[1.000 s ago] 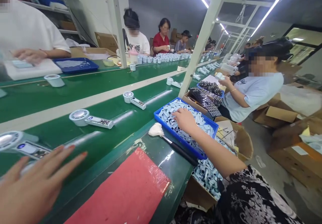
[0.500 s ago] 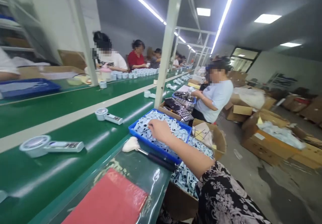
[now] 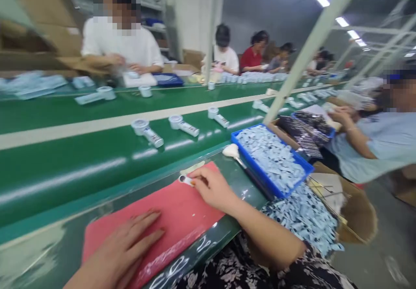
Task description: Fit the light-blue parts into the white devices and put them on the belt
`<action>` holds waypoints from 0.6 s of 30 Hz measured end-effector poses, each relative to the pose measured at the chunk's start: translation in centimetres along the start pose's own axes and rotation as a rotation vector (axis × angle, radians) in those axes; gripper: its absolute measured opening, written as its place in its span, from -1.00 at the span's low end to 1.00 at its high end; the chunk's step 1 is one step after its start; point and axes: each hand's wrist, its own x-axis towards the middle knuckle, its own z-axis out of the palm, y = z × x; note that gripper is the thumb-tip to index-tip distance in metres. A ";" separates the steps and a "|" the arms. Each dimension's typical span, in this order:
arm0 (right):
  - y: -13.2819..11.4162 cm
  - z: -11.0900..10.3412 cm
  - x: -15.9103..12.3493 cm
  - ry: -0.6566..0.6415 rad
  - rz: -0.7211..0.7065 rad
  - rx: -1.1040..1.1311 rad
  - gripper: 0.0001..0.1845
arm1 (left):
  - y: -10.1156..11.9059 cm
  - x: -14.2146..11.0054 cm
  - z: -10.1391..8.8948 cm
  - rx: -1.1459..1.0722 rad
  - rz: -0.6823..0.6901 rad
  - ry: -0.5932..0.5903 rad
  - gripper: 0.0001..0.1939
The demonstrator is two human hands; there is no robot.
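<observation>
Between the fingertips of my right hand (image 3: 211, 187) is a small pale-blue plastic part (image 3: 186, 179) with a dark round spot at one end. It is at the far edge of a red pad (image 3: 175, 209) in front of me. My left hand (image 3: 120, 250) lies on the pad's left part, fingers stretched out and holding nothing. To the right of the pad, a blue tray (image 3: 281, 189) is full of similar pale-blue parts (image 3: 269, 154). A brush (image 3: 243, 165) with white bristles and a dark handle lies along the tray's near-left side.
A green conveyor belt (image 3: 81, 163) beyond the pad carries several pale-blue handled devices (image 3: 183, 125). Below the tray, a heap of pale-blue parts (image 3: 302, 215) adjoins a cardboard box (image 3: 357, 211). A slanted post (image 3: 302, 63) rises behind the tray. Co-workers sit across the belt and at right.
My right hand has moved from the blue tray to the red pad with a small part in its fingers. My left hand has come into view on the pad. The view has turned left.
</observation>
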 end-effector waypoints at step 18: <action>7.6 5.1 -0.4 -0.105 -0.453 -0.396 -0.74 | -10.0 -7.6 -13.5 0.288 -0.871 -0.194 -0.53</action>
